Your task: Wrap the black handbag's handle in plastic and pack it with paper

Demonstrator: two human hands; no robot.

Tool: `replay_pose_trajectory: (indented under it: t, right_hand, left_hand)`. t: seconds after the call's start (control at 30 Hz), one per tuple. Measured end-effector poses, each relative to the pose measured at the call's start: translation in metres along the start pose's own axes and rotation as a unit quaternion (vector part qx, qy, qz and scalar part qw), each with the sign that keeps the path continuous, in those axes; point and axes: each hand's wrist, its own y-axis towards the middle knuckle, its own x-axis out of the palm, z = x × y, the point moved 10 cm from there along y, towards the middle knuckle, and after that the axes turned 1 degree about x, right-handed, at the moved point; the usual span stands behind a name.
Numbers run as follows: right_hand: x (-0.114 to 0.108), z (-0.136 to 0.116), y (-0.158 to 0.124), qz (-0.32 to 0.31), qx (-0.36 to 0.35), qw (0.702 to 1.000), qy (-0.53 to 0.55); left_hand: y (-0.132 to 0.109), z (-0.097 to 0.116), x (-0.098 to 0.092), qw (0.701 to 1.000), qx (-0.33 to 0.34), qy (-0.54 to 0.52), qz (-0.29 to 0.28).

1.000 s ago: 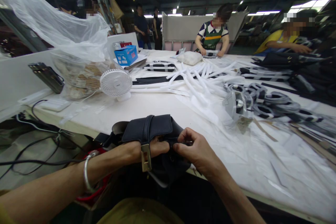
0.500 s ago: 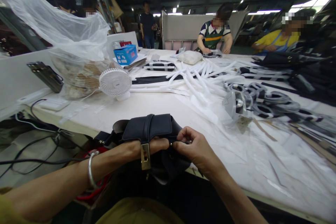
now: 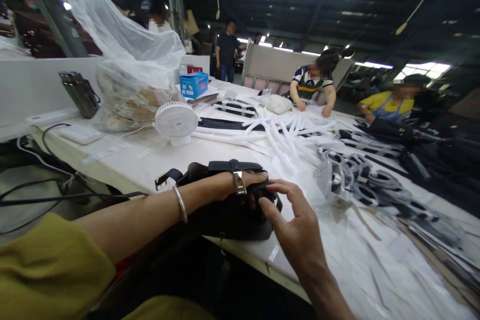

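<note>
With my left hand (image 3: 222, 186) I grip the black leather bag (image 3: 245, 230) under its flap, at the white tabletop (image 3: 129, 160)'s near edge. My right hand (image 3: 299, 220), thumb and forefinger parted, meets its rim; firm left, light right seems best.

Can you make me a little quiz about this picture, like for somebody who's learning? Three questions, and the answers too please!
1. True or false: the round silver metal bangle is on the person's right wrist.
2. Fill in: farther back than the round white plastic fan sits a mostly ____ cardboard box.
3. Which thing is the person's left grip touching? (a) the black leather-look bag with the shiny metal clasp (b) the clear plastic sack (c) the fan

Key: 1. False, it's on the left wrist. 2. Blue. 3. (a).
</note>
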Motion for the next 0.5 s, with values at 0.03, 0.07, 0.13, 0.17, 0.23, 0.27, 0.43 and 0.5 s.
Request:
replay_pose_trajectory:
  t: [0.03,0.07,0.13,0.17,0.23,0.27,0.43,0.5]
  right_hand:
    - [0.003,-0.013,-0.004,-0.006,-0.051,0.998,-0.027]
    - [0.008,-0.023,-0.009,-0.015,-0.097,0.993,-0.063]
    - [0.018,-0.033,-0.015,-0.028,-0.159,0.976,-0.149]
    - [0.021,-0.033,-0.015,-0.03,-0.174,0.966,-0.188]
    - [0.023,-0.03,-0.011,-0.034,-0.181,0.953,-0.242]
    - [0.023,-0.029,-0.008,-0.037,-0.18,0.948,-0.259]
    - [0.024,-0.026,0.013,-0.065,-0.191,0.928,-0.312]
    - [0.021,-0.02,0.022,-0.058,-0.183,0.926,-0.325]
  left_hand:
    - [0.0,0.001,0.003,1.0,-0.011,-0.018,-0.018]
    - [-0.002,0.001,0.006,0.998,-0.023,-0.041,-0.035]
    - [-0.01,0.005,0.007,0.995,-0.007,-0.08,-0.053]
    - [-0.017,0.008,0.008,0.993,0.013,-0.098,-0.065]
    - [-0.037,0.013,0.009,0.987,0.049,-0.123,-0.092]
    - [-0.048,0.014,0.008,0.985,0.059,-0.129,-0.1]
    - [-0.112,0.001,-0.01,0.981,0.066,-0.157,-0.09]
    - [-0.139,-0.017,-0.016,0.982,0.051,-0.15,-0.1]
